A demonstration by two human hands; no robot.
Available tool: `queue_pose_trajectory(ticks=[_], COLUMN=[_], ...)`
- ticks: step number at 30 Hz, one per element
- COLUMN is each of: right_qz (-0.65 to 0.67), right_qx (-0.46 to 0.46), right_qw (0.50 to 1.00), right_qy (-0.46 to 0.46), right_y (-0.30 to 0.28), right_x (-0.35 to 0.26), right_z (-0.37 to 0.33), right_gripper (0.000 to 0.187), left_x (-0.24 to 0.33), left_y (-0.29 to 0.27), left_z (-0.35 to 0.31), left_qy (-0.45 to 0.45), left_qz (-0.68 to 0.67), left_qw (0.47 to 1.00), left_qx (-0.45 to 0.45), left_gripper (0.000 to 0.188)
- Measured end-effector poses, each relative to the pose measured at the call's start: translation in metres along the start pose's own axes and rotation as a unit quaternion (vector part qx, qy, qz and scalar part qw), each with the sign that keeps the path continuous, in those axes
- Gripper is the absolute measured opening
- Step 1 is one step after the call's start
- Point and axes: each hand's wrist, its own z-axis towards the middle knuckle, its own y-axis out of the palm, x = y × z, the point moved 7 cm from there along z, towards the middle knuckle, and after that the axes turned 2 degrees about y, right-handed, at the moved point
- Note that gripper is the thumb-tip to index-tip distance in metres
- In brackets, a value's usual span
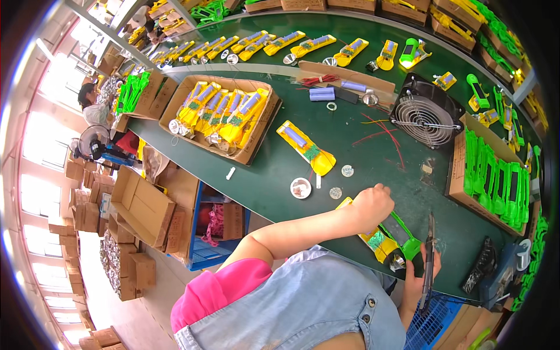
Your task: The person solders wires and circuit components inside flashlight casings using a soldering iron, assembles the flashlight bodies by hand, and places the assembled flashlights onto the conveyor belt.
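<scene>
My left hand (373, 205) is curled closed above the bench, over a yellow lamp housing half (382, 245) with a green circuit board and a dark round lamp end. Whatever its fingers hold is hidden. Beside that half lies a green housing half (410, 246), its lower end against my right hand (415, 281). The right thumb and fingers grip around this lower end. A long dark tool (430, 262) stands in front of the right hand and hides part of it. Farther off lies another yellow housing half (306, 147), with a purple battery and a board.
A cardboard box (265, 137) of wired yellow halves stands left; a box (458, 175) of green housings stands right. A black fan (429, 119) sits at the back right. A white cup (300, 188) and round discs lie mid-bench. Yellow assemblies line the green conveyor (233, 26) behind.
</scene>
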Motion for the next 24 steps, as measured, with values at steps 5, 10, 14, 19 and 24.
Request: queue_pose_trajectory(ticks=[5,10,14,19,24], right_qz=[-0.020,-0.007,-0.012,0.000,0.001], right_qx=[-0.019,-0.003,-0.028,-0.026,-0.026], right_qw=[1.000,1.000,0.999,0.999,1.000], right_qy=[0.005,0.007,0.015,0.022,0.013], right_y=[0.003,0.002,0.005,0.007,0.006], right_x=[0.008,0.006,0.007,0.008,0.012], right_z=[0.001,0.002,0.001,0.003,0.002], right_gripper=[0.044,0.045,0.046,0.046,0.047], left_x=[-0.005,0.055,0.069,0.060,0.054], left_y=[-0.032,-0.048,-0.011,0.005,0.006], left_z=[-0.001,-0.024,-0.025,-0.023,-0.024], left_qy=[0.047,0.294,0.270,0.252,0.260], left_qz=[-0.073,-0.163,0.012,-0.057,-0.125], left_qw=[0.983,0.930,0.962,0.966,0.957], left_qx=[0.161,0.151,0.021,-0.012,-0.033], left_gripper=[0.012,0.009,0.008,0.015,0.015])
